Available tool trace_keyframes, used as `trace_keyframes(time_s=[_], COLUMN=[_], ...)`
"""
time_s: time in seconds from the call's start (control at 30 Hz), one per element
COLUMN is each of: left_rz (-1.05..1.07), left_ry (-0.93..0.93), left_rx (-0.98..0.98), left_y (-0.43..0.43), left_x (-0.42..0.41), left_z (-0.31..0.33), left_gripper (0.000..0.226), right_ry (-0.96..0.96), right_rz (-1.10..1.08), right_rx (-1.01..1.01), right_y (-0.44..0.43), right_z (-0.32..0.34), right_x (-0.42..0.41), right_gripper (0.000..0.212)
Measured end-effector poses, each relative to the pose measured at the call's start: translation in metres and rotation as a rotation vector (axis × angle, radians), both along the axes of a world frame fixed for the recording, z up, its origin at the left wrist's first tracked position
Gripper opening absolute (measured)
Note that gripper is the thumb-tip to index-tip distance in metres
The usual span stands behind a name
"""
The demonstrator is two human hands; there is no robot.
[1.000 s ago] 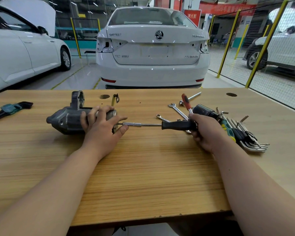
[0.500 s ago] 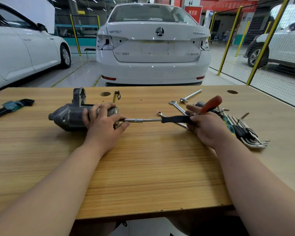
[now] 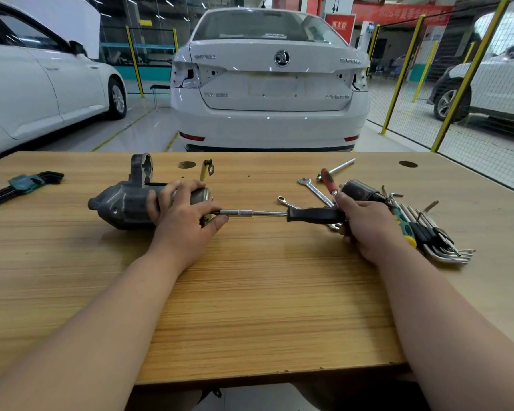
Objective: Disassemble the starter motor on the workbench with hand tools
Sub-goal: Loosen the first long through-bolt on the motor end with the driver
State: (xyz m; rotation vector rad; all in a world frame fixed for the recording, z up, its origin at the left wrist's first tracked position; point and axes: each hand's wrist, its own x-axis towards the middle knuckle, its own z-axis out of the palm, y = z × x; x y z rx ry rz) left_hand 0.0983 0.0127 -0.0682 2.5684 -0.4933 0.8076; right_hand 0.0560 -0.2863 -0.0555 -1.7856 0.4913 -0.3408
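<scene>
Starter motor [image 3: 122, 204], grey cast metal, lying on light wooden workbench [image 3: 250, 292] at ten o'clock; left hand [image 3: 184, 221] grasps its body. Black-handled steel driver [image 3: 312, 215], shaft meeting motor's three-o'clock end; right hand [image 3: 368, 226] clenched round handle.

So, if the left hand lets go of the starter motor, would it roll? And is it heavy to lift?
Probably heavy for its size: the starter motor looks like cast metal. Its round body may roll on the flat workbench, though its mounting ear could stop it.
</scene>
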Motion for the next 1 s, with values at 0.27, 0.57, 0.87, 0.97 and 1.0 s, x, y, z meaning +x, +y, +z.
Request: trace_keyframes(time_s=[0.27,0.57,0.87,0.97,1.0], left_rz=[0.023,0.030,0.032,0.037,0.040], left_ry=[0.012,0.026,0.032,0.033,0.029], left_rx=[0.030,0.044,0.061,0.066,0.065], left_y=[-0.001,-0.004,-0.003,-0.003,-0.003], left_x=[0.000,0.001,0.003,0.003,0.003], left_z=[0.000,-0.001,-0.002,-0.002,-0.003], left_gripper=[0.026,0.026,0.029,0.030,0.030], right_ry=[-0.047,-0.111,-0.312,-0.317,-0.315], right_rz=[0.060,0.116,0.097,0.141,0.155], right_rx=[0.289,0.388,-0.048,-0.272,-0.284], right_y=[-0.001,0.000,0.004,0.004,0.005], right_z=[0.002,0.008,0.009,0.011,0.011], right_x=[0.005,-0.001,-0.006,-0.006,-0.006], right_gripper=[0.022,0.040,0.042,0.049,0.050])
